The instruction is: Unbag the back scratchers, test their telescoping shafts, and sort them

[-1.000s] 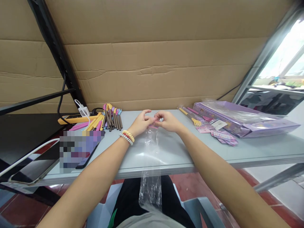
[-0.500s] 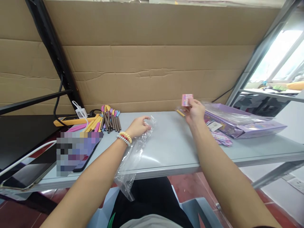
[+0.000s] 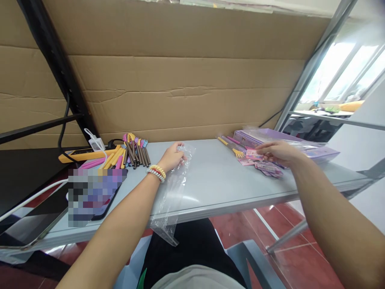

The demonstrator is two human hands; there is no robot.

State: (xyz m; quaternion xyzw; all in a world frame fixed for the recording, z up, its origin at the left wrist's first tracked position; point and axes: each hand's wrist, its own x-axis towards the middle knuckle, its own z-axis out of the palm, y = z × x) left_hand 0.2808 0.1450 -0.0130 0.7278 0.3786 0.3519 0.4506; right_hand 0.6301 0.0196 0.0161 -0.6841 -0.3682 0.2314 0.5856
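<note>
My left hand (image 3: 174,158) is closed on the top end of a clear plastic bag (image 3: 173,196), which hangs down over the table's front edge. On the right, my right hand (image 3: 278,152) pinches a small pink printed card (image 3: 253,154) between thumb and fingers. It is just over a pile of similar pink pieces (image 3: 268,167) on the table. Beside the card lies a clear-wrapped bundle with a yellow stick (image 3: 223,140) and a yellow fringed end. A purple box (image 3: 245,137) partly wrapped in clear plastic is behind my right hand.
At the left of the grey table (image 3: 207,184) stand several brown pens with colourful tops (image 3: 136,150), with yellow and pink pens (image 3: 112,159) next to them. A phone (image 3: 105,206), a yellow power strip (image 3: 87,154) and white cables are nearby. Cardboard (image 3: 186,72) closes off the back.
My right hand has come down and to the right with the pink card, from above the table to the pink pile. My left hand keeps its grip on the bag. The view has turned slightly right.
</note>
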